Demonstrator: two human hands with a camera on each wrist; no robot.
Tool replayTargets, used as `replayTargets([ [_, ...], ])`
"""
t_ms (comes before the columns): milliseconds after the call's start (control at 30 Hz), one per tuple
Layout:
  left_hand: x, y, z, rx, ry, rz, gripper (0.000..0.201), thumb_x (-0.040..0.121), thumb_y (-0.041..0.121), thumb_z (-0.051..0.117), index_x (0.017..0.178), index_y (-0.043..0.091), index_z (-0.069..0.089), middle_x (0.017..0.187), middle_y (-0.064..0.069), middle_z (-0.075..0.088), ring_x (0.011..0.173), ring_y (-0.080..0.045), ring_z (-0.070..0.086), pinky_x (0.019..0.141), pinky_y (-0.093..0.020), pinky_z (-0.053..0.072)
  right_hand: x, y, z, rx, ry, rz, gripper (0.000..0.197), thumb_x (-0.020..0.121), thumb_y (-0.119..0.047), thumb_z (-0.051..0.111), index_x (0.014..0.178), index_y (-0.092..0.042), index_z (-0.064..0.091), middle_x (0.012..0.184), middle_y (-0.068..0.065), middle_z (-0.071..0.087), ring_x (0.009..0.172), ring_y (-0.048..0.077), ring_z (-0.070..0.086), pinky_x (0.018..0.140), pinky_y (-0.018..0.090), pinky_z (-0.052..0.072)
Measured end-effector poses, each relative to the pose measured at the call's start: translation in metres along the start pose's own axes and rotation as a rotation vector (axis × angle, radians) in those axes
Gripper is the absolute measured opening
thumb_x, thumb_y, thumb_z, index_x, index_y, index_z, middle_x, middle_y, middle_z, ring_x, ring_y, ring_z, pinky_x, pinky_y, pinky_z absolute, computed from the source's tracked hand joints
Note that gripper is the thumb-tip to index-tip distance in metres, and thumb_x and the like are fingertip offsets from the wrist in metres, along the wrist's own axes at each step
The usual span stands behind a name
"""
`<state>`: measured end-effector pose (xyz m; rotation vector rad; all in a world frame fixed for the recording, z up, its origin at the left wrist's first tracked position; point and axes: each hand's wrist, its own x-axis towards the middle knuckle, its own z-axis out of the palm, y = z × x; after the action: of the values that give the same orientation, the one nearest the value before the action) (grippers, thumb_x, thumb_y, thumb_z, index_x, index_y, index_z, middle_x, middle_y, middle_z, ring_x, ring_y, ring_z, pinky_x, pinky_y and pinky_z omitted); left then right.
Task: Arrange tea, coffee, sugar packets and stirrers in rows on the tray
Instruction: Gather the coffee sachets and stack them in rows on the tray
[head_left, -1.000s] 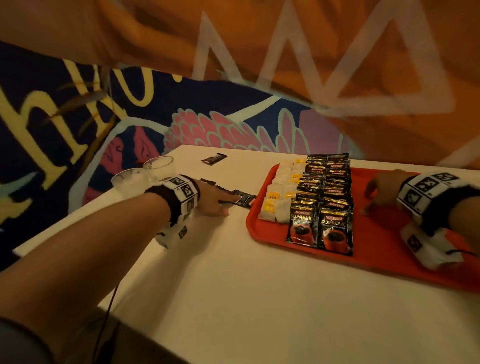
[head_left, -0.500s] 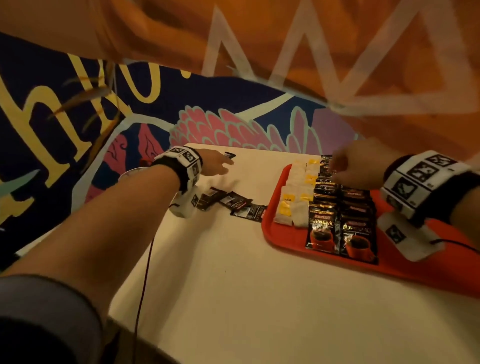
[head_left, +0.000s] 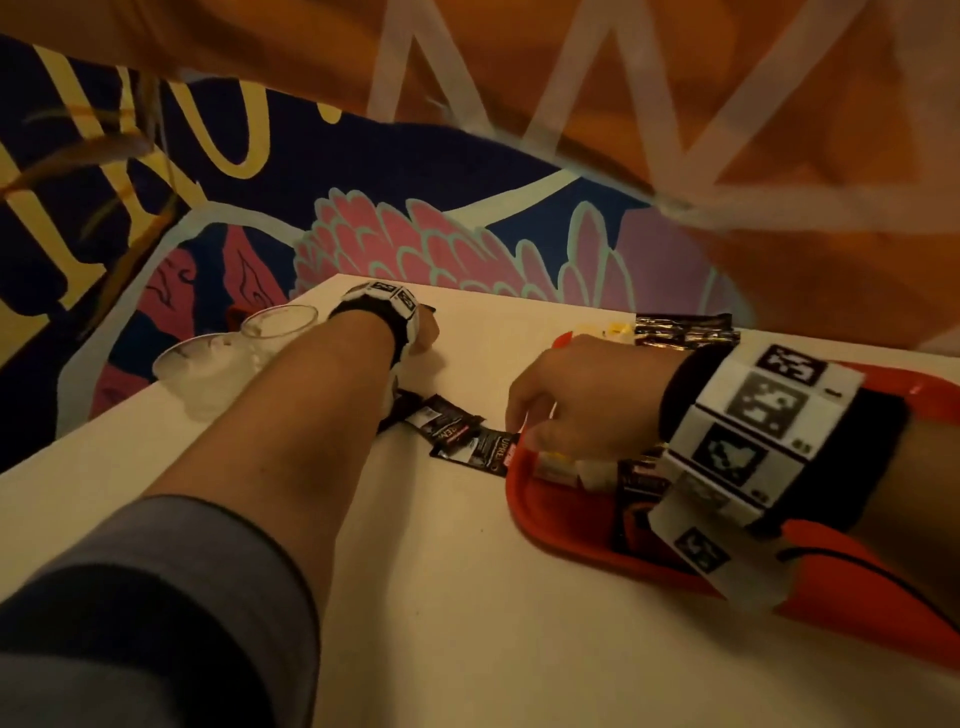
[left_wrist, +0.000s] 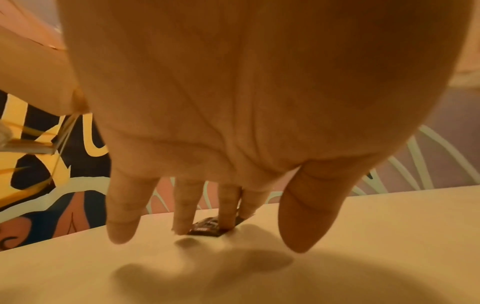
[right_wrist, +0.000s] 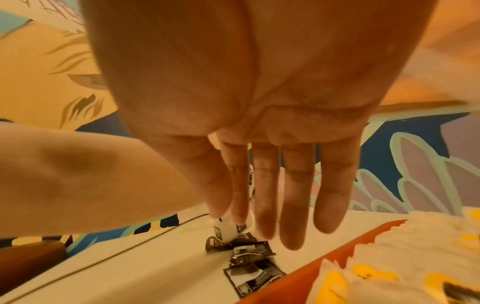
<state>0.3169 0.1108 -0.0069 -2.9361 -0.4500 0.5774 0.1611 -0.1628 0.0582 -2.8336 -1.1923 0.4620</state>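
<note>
Coffee sachets (head_left: 470, 439) — a loose cluster on the table (head_left: 441, 597), touching the red tray (head_left: 550, 519) at its left edge. Right hand (head_left: 576, 395) hovers above them, fingers (right_wrist: 293, 205) straight, holding nothing. Farther on, near the table's far edge, left hand (head_left: 421, 332) presses straight fingertips (left_wrist: 226, 216) on a lone sachet (left_wrist: 207, 228). Risk: pressed flat, it may skid off that edge. Only the left wrist view shows this contact — the head view hides those fingers.
</note>
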Motion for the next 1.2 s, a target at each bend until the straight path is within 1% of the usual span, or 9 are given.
replayTargets([
  [133,-0.053,0.003,0.001,-0.030,-0.064,0.012,0.016,0.095,0.022,0.053,0.082,0.012,0.054,0.107,-0.011,0.057,0.083,-0.024,0.054,0.085,-0.032,0.043,0.007,-0.007,0.005,-0.034,0.009,0.011,0.028,0.095,-0.027,0.057,0.121,-0.031,0.065,0.123,-0.004,0.062,0.112,0.017,0.056,0.096,0.037,0.052],
  [200,-0.090,0.009,0.006,0.010,-0.052,0.025,0.018,0.102,0.018,0.046,0.101,0.008,0.060,0.108,-0.008,0.051,0.090,-0.024,0.050,0.086,-0.032,0.039,0.013,-0.017,0.011,-0.071,0.007,-0.002,0.029,0.095,-0.024,0.056,0.121,-0.024,0.067,0.121,-0.003,0.066,0.113,0.019,0.056,0.098,0.037,0.050],
  [300,-0.126,0.006,0.020,0.081,0.009,0.085,0.035,0.103,0.023,0.046,0.130,0.006,0.059,0.129,-0.008,0.060,0.115,-0.029,0.056,0.097,-0.035,0.044,0.032,-0.033,0.025,-0.165,-0.020,-0.020,0.033,0.093,-0.021,0.054,0.123,-0.016,0.066,0.123,0.007,0.066,0.115,0.028,0.057,0.099,0.040,0.050],
  [400,-0.151,-0.004,0.034,0.154,-0.040,0.160,0.038,0.095,0.018,0.058,0.133,0.014,0.061,0.130,-0.008,0.062,0.115,-0.029,0.058,0.098,-0.038,0.049,0.043,-0.047,0.035,-0.251,-0.063,-0.014,0.038,0.094,-0.023,0.055,0.131,-0.015,0.060,0.125,0.009,0.063,0.113,0.028,0.058,0.090,0.030,0.048],
  [500,-0.174,-0.010,0.049,0.160,0.020,0.244,0.040,0.093,0.018,0.064,0.133,0.019,0.060,0.127,-0.005,0.063,0.113,-0.027,0.058,0.097,-0.037,0.048,0.045,-0.057,0.045,-0.272,-0.080,-0.018,0.032,0.097,-0.024,0.054,0.125,-0.012,0.061,0.122,0.008,0.063,0.097,0.025,0.058,0.078,0.027,0.041],
  [633,-0.192,-0.019,0.068,0.088,0.105,0.293,0.039,0.093,0.016,0.064,0.132,0.018,0.061,0.126,-0.006,0.063,0.113,-0.026,0.058,0.096,-0.037,0.049,0.047,-0.068,0.057,-0.273,-0.061,-0.025,0.029,0.095,-0.025,0.058,0.121,-0.015,0.064,0.119,0.007,0.066,0.104,0.026,0.062,0.087,0.031,0.049],
  [800,-0.207,-0.037,0.078,0.001,0.122,0.313,0.037,0.092,0.042,0.065,0.122,0.021,0.068,0.120,-0.002,0.065,0.100,-0.019,0.058,0.092,-0.036,0.051,0.034,-0.077,0.054,-0.210,-0.008,-0.065,0.039,0.089,-0.024,0.068,0.128,-0.018,0.062,0.122,0.003,0.065,0.110,0.026,0.060,0.080,0.030,0.047],
  [967,-0.227,-0.045,0.088,-0.009,0.002,0.306,0.074,0.082,0.062,0.068,0.142,0.023,0.049,0.140,0.003,0.048,0.126,-0.022,0.049,0.109,-0.041,0.041,0.037,-0.081,0.058,-0.295,-0.070,-0.005,0.055,0.082,-0.030,0.076,0.132,-0.017,0.059,0.126,0.009,0.062,0.112,0.028,0.061,0.083,0.033,0.052],
  [1200,-0.250,-0.037,0.102,0.018,0.146,0.348,0.040,0.092,0.041,0.066,0.125,0.021,0.057,0.115,-0.005,0.064,0.100,-0.023,0.057,0.087,-0.039,0.052,0.026,-0.088,0.066,-0.306,0.012,-0.031,0.045,0.089,-0.038,0.066,0.126,-0.013,0.062,0.112,0.006,0.065,0.096,0.023,0.060,0.057,0.024,0.040],
])
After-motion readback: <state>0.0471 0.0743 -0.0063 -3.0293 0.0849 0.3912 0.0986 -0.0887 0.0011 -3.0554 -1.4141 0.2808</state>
